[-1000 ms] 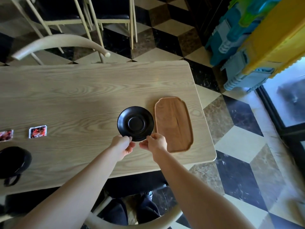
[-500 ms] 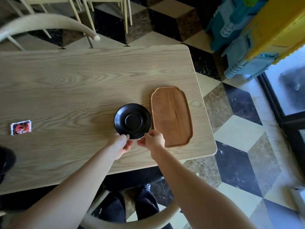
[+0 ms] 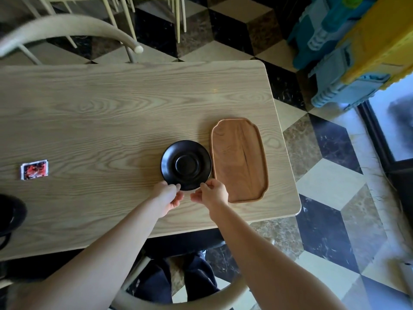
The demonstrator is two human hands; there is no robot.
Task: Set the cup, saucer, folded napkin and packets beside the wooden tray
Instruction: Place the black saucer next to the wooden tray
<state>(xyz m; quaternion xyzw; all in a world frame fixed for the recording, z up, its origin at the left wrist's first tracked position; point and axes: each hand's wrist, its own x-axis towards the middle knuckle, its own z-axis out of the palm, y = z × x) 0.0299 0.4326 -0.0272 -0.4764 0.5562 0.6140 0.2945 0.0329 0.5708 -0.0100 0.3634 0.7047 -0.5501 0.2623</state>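
A black saucer (image 3: 186, 164) lies flat on the light wooden table (image 3: 111, 113), just left of the brown wooden tray (image 3: 239, 158). My left hand (image 3: 168, 195) and my right hand (image 3: 212, 193) both pinch the saucer's near rim with their fingertips. A red and white packet (image 3: 34, 169) lies far to the left on the table. A black cup (image 3: 10, 214) shows partly at the left edge of the frame. No napkin is in view.
A curved pale chair back (image 3: 67, 30) stands at the table's far side, another chair (image 3: 178, 296) sits under me. The table's right edge is close beyond the tray. Blue and yellow plastic bins (image 3: 357, 45) stand on the checkered floor at right.
My view has shifted, so a second packet and most of the cup have left the frame. The saucer stays beside the tray with both hands on its near rim.
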